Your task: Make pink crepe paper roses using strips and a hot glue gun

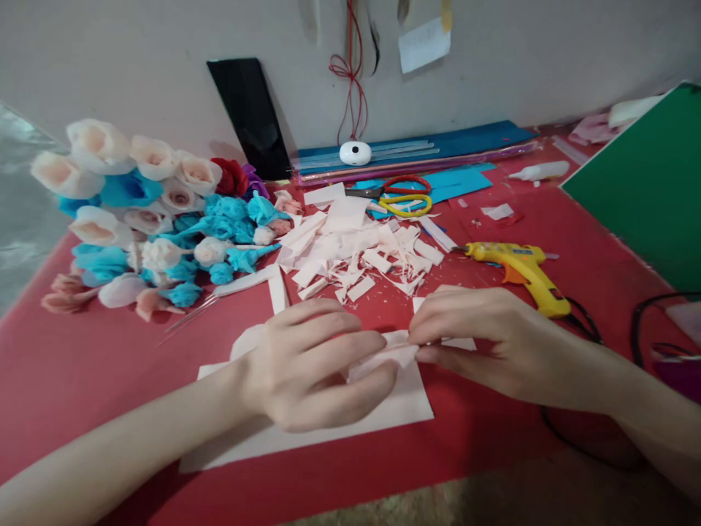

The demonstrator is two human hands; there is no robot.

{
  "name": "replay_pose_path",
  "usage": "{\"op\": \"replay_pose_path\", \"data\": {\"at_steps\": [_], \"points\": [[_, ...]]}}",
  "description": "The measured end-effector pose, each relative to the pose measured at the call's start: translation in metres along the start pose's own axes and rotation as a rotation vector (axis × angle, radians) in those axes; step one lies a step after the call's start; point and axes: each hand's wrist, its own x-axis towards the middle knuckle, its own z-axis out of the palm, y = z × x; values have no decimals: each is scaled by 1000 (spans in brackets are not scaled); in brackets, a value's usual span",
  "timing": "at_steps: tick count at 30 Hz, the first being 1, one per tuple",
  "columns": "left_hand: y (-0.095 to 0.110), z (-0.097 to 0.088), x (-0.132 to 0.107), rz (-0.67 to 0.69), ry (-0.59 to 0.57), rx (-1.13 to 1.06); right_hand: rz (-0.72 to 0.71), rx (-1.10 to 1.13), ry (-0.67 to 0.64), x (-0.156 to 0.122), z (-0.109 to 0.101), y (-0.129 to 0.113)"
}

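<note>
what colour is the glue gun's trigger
The trigger is orange; the head view shows it best.

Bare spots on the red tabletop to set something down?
Left: red tabletop between paper flowers and left forearm. Right: patch between yellow glue gun and green board. Crowded: centre, paper scraps and scissors beyond left hand and right hand, white sheet beneath.

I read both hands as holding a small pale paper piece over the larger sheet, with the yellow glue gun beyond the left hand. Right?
Not quite: the head view shows the yellow glue gun beyond the right hand, not the left hand. Both do hold the small pale paper piece over the larger sheet.
</note>
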Motion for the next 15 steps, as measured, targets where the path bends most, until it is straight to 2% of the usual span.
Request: {"op": "replay_pose_path", "data": {"at_steps": [5,11,15], "points": [[-2,-3,2,-8,4,1,-23,-58,-4,-1,-9,2],[-6,-5,4,14,-11,24,22,-239,-119,-6,-35,18],[-8,-6,4,11,-19,12,8,-364,90,-17,-51,34]]}}
